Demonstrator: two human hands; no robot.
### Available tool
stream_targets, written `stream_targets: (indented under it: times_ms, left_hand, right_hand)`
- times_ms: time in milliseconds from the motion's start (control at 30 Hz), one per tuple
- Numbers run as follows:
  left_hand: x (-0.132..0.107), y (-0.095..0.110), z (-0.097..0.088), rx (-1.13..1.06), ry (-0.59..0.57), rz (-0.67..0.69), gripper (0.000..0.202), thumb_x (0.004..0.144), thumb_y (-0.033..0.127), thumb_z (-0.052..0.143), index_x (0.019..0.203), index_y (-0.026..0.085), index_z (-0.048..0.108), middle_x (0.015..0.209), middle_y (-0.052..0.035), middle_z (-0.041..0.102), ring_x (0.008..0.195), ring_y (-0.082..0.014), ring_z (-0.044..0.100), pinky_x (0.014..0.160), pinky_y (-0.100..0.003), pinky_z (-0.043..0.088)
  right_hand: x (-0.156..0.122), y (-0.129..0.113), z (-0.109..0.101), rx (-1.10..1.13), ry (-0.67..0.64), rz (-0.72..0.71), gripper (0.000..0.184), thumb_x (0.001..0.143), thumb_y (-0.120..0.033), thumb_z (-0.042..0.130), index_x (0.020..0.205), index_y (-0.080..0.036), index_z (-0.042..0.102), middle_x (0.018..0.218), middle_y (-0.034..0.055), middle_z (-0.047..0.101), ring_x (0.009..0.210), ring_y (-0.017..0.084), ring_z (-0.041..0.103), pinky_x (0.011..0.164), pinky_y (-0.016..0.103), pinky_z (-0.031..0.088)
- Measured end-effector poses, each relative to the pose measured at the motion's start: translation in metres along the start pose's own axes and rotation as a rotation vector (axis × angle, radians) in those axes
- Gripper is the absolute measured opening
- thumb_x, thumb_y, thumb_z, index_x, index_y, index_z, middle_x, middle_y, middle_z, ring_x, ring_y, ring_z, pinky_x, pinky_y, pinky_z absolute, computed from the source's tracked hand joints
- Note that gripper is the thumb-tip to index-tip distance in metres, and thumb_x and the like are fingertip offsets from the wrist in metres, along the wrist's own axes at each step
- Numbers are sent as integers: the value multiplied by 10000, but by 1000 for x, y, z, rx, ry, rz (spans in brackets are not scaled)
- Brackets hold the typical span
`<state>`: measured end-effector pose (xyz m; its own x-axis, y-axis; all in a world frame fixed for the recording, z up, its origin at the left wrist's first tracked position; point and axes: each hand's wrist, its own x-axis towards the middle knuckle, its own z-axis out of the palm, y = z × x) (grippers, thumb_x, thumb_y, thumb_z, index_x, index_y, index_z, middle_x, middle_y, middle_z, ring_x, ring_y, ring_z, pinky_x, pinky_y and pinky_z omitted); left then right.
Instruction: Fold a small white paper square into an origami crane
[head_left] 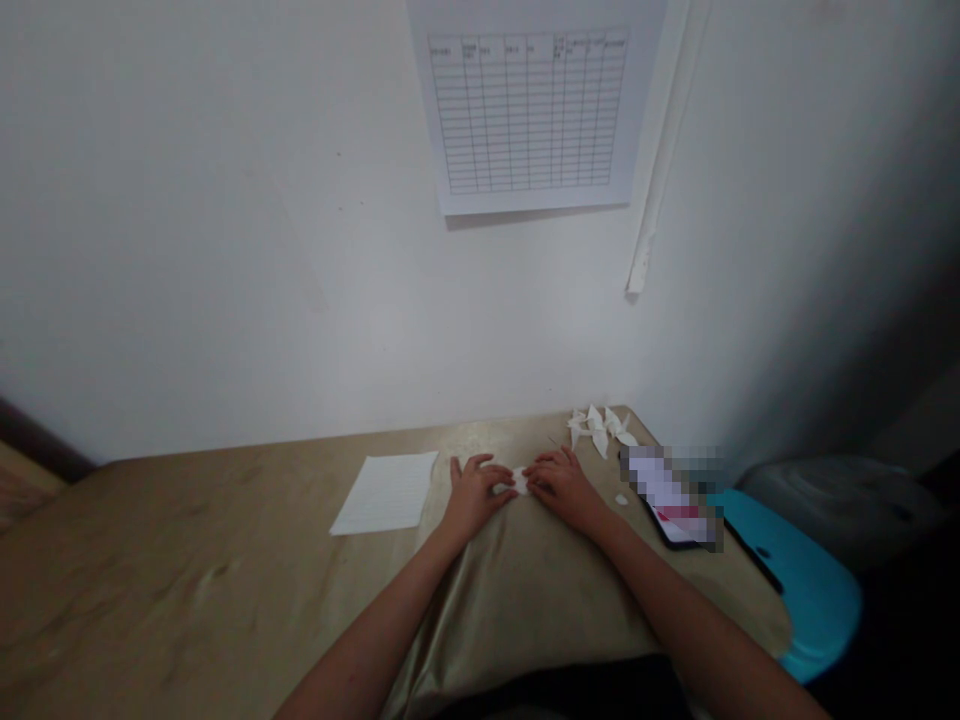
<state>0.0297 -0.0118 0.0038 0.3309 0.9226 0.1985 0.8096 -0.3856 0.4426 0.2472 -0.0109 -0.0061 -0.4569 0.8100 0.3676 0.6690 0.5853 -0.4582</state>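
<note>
Seemingly folding small paper (520, 481) between left hand (478, 492) and right hand (566, 487), with fingers narrowed on its left and right edges. Next, probably calls for careful alignment before creasing.

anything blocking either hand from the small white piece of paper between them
Nothing visible does: the left hand and right hand are at opposite sides of the small white piece of paper. The white lined paper sheet lies off to the left; the folded white paper shapes are farther back, to the right.
</note>
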Motion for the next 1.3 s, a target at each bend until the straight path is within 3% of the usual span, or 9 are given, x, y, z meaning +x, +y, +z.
stream_targets:
  times_ms: [200,400,500,733,1000,1300]
  left_hand:
    - [-1,1,3,12,35,32,60,868,359,704,901,351,753,1155,43,750,1315,-282,484,1139,-709,8]
    - [-2,3,5,29,91,63,79,885,345,686,946,338,735,1108,27,758,1273,-279,518,1112,-748,-59]
    - [-3,6,5,49,103,69,71,889,330,680,942,336,726,1081,34,760,1261,-278,527,1096,-768,-70]
    - [-3,10,4,78,99,56,76,892,321,669,943,322,725,1082,11,752,1277,-284,507,1099,-765,-86]
    - [-4,15,1,45,78,21,97,878,358,668,951,326,723,1102,0,737,1316,-305,448,1097,-752,-144]
    - [2,16,4,18,56,-47,101,892,367,664,922,304,737,1107,-13,725,1245,-281,487,1102,-757,-70]
  right_hand:
    - [1,0,5,55,43,52,159,919,-199,583,1014,-245,702,1097,33,724,1172,218,569,1171,543,142]
    - [4,5,11,104,64,64,117,906,-218,600,967,-231,699,1063,35,733,1122,220,588,1106,475,282]
    - [3,5,10,99,76,63,133,905,-221,593,978,-238,703,1075,41,733,1136,224,589,1113,490,267]
    - [-2,5,4,85,68,87,103,854,-238,649,917,-263,727,1090,32,741,1206,262,563,1155,601,101]
    - [0,1,4,79,86,168,108,870,-252,635,864,-248,743,1058,40,747,1117,235,596,1093,475,254]
    - [2,-4,7,57,94,260,156,914,-275,584,865,-248,730,1071,44,738,1138,242,578,1109,530,188]
